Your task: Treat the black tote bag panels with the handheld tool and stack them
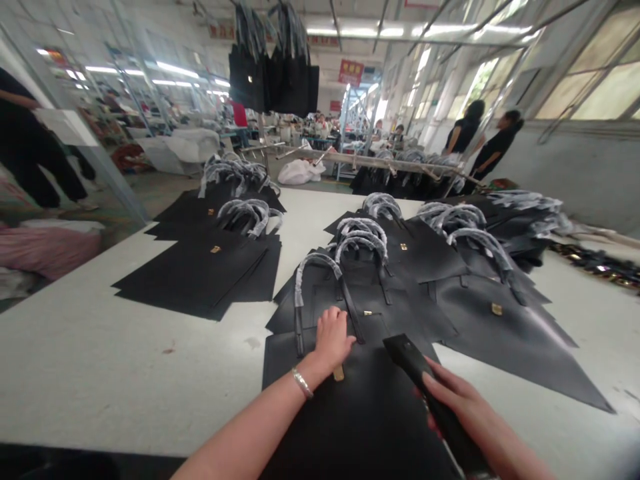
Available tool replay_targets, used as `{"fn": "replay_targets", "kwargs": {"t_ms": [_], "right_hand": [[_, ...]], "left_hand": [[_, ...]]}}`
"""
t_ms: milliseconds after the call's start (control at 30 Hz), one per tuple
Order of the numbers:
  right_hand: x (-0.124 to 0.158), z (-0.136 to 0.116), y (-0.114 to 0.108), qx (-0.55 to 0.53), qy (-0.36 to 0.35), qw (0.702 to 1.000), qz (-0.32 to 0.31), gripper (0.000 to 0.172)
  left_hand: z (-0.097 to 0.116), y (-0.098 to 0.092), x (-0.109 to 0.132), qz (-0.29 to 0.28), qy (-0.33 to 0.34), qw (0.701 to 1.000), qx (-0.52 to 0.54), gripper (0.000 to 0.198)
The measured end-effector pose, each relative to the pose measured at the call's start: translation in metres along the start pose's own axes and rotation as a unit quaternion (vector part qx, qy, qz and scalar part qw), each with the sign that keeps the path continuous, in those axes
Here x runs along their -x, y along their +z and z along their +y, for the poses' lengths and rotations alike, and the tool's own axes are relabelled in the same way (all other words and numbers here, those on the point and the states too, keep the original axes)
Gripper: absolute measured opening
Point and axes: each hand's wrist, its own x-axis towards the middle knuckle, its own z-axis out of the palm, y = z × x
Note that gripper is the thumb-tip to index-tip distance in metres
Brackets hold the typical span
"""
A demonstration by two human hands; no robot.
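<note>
Clasping a long black tool (pixel 447 425) in right grip (pixel 467 403) over the nearest bag (pixel 365 413) on the counter (pixel 150 387) — resting left grip (pixel 333 340) by its gold clasp (pixel 339 373) — cannot tell if holding anything.

The bag (pixel 370 420) looks smooth and leathery, its clasp (pixel 339 374) shiny metal, handle wrap (pixel 299 288) crinkled plastic.

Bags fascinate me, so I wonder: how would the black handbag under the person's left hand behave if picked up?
The black handbag is probably fairly stiff, since it lies flat with a straight edge. Its plastic-wrapped handle would likely keep its curve, as it arches now. The smooth-looking surface might slide a little when pushed.
</note>
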Motion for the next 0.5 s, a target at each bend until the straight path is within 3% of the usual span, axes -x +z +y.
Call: {"fn": "replay_targets", "kwargs": {"t_ms": [200,267,400,500], "right_hand": [[-0.037,-0.020,0.037,0.028,-0.014,0.996,-0.087,0.056],[-0.045,-0.024,0.042,0.039,-0.034,0.996,-0.074,0.057],[-0.045,-0.027,0.037,0.038,-0.076,0.996,0.013,0.063],[-0.037,-0.017,0.030,0.025,-0.044,0.998,-0.038,0.068]], "left_hand": [[-0.017,0.010,-0.016,-0.076,-0.003,0.988,0.138,0.032],[-0.021,0.013,-0.020,-0.100,-0.010,0.979,0.178,0.031],[-0.027,0.016,-0.024,-0.134,-0.027,0.958,0.251,0.033],[-0.026,0.016,-0.021,-0.161,-0.031,0.941,0.295,0.036]]}}
